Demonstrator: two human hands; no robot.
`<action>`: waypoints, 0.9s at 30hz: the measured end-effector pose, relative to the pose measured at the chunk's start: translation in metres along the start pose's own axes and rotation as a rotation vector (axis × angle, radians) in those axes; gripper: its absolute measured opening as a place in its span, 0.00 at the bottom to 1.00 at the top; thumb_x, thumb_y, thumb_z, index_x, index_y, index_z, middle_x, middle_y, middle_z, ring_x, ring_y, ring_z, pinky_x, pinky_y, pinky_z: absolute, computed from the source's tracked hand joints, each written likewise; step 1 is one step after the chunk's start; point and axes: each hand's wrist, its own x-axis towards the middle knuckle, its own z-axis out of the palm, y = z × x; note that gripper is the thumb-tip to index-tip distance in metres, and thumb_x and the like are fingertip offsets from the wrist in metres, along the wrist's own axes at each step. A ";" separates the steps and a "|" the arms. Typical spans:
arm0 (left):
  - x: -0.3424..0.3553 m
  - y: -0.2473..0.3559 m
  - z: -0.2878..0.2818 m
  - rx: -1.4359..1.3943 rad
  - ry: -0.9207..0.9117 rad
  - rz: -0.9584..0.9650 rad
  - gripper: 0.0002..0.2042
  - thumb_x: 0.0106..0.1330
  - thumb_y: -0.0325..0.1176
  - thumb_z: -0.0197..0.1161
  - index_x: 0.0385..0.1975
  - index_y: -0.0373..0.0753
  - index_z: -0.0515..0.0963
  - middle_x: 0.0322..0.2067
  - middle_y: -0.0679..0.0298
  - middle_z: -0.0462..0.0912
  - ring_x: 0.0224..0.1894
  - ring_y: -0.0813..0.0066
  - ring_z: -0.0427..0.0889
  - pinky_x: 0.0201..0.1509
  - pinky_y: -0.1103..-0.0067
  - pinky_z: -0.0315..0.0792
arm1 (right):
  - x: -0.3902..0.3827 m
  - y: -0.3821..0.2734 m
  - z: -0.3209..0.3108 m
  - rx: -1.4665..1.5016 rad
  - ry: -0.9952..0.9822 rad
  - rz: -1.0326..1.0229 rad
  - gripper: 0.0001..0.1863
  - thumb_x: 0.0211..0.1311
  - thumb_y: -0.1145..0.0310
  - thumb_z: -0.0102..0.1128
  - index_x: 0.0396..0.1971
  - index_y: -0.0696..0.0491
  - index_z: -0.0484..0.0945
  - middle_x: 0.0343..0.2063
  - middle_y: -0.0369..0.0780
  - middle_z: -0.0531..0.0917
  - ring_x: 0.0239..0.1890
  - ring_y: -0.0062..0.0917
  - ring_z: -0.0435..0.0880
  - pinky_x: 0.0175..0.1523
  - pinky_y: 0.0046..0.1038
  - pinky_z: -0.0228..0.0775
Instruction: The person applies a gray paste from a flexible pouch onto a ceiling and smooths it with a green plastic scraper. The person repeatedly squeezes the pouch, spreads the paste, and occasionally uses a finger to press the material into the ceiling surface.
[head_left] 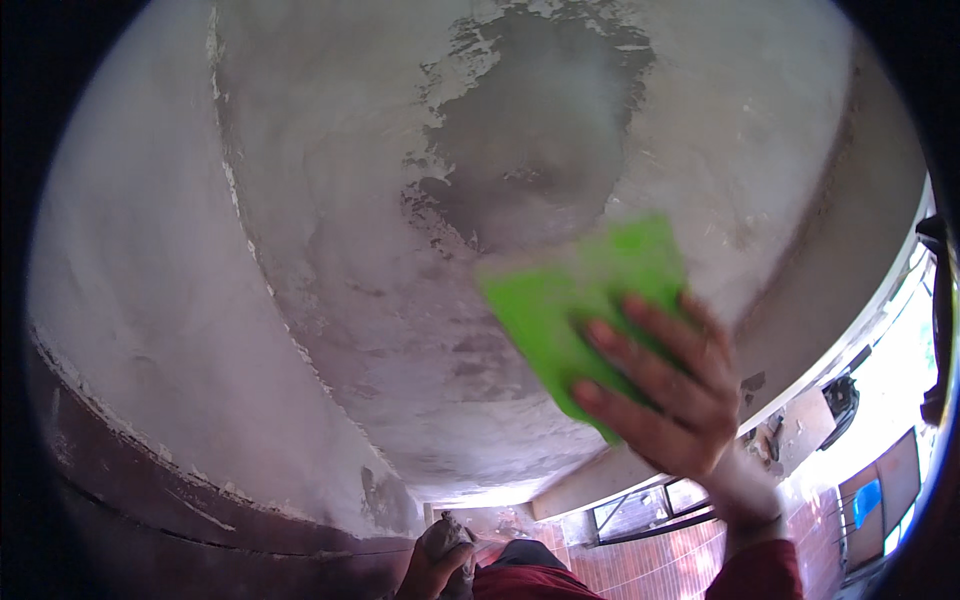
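Observation:
My right hand (672,395) grips a flat bright green plastic putty spreader (545,320), fingers laid across its face and slightly blurred. The spreader is against or just off the plastered wall (390,330); which one I cannot tell. Above it on the wall is a darker grey patch (540,120) with ragged, flaky edges. Low in the picture, my left hand (428,572) is closed round a pale grey, crumpled lump (447,537), perhaps a bag or cloth; its kind is unclear.
A rough ridge (255,255) runs down the wall on the left, above a dark reddish-brown band (200,505). Below right lie a red tiled floor (640,565) and a board (805,420) with small items. A bright opening (880,380) is at the far right.

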 end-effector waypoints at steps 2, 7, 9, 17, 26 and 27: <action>0.000 0.010 0.004 -0.006 -0.024 -0.059 0.06 0.63 0.27 0.59 0.38 0.36 0.73 0.20 0.65 0.74 0.20 0.77 0.73 0.25 0.79 0.69 | 0.039 0.022 0.005 -0.116 0.003 -0.200 0.17 0.51 0.67 0.66 0.43 0.46 0.82 0.48 0.35 0.84 0.54 0.35 0.80 0.62 0.41 0.66; 0.006 0.022 0.013 0.054 -0.050 -0.074 0.10 0.59 0.32 0.59 0.38 0.35 0.72 0.23 0.60 0.77 0.25 0.72 0.77 0.31 0.75 0.71 | 0.100 0.071 0.043 -0.326 -0.148 -0.550 0.19 0.51 0.68 0.60 0.45 0.46 0.82 0.53 0.33 0.80 0.61 0.27 0.74 0.67 0.40 0.62; 0.007 0.023 0.015 0.052 -0.042 -0.091 0.10 0.59 0.32 0.59 0.38 0.35 0.72 0.23 0.61 0.77 0.25 0.72 0.77 0.31 0.75 0.70 | 0.097 0.084 0.042 -0.365 -0.281 -0.570 0.20 0.50 0.68 0.59 0.47 0.47 0.81 0.55 0.34 0.78 0.63 0.26 0.71 0.70 0.40 0.59; 0.014 0.017 0.022 0.154 0.018 0.009 0.06 0.59 0.29 0.60 0.33 0.37 0.74 0.26 0.63 0.78 0.28 0.74 0.76 0.34 0.77 0.69 | 0.028 0.100 -0.003 -0.394 -0.461 -0.470 0.25 0.50 0.68 0.60 0.53 0.48 0.78 0.58 0.34 0.76 0.65 0.27 0.69 0.72 0.42 0.56; 0.018 0.049 0.025 -0.074 -0.095 -0.027 0.06 0.62 0.25 0.65 0.37 0.37 0.77 0.28 0.66 0.83 0.29 0.80 0.80 0.34 0.81 0.75 | -0.056 0.008 -0.011 0.569 -0.169 0.660 0.20 0.55 0.83 0.56 0.50 0.60 0.75 0.46 0.46 0.82 0.47 0.30 0.83 0.49 0.30 0.77; 0.017 0.055 0.025 -0.038 -0.066 -0.056 0.07 0.63 0.26 0.65 0.38 0.37 0.77 0.28 0.68 0.82 0.29 0.82 0.80 0.34 0.81 0.74 | -0.072 -0.008 -0.001 0.774 -0.122 0.960 0.19 0.58 0.82 0.56 0.51 0.61 0.73 0.45 0.46 0.82 0.46 0.27 0.82 0.49 0.28 0.75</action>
